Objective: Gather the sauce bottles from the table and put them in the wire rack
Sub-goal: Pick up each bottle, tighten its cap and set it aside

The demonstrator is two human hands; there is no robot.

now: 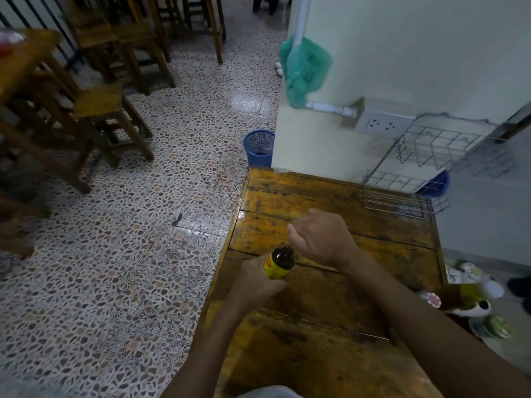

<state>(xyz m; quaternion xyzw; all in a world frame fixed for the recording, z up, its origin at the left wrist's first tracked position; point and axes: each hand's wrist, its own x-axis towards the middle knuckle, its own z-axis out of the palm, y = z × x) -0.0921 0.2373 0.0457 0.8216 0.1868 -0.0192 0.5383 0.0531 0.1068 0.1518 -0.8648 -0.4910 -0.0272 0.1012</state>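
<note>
My left hand (pixel 257 280) grips a dark sauce bottle (pixel 279 262) with a yellow label, held above the left part of the wooden table (pixel 388 254). My right hand (pixel 321 239) is just beyond the bottle's top, fingers curled, and what it holds is hidden. The empty wire rack (pixel 413 179) stands at the table's far right corner against the wall. At the table's right edge lie more bottles, one amber with a yellow label (pixel 465 297) and a red-capped one (pixel 432 300), blurred.
A blue mesh bin (pixel 258 147) stands on the tiled floor beside the table's far left corner. Wooden chairs (pixel 97 104) fill the left. A wall socket (pixel 382 124) and a green cloth (pixel 304 70) hang on the wall. Shoes lie on the floor at right.
</note>
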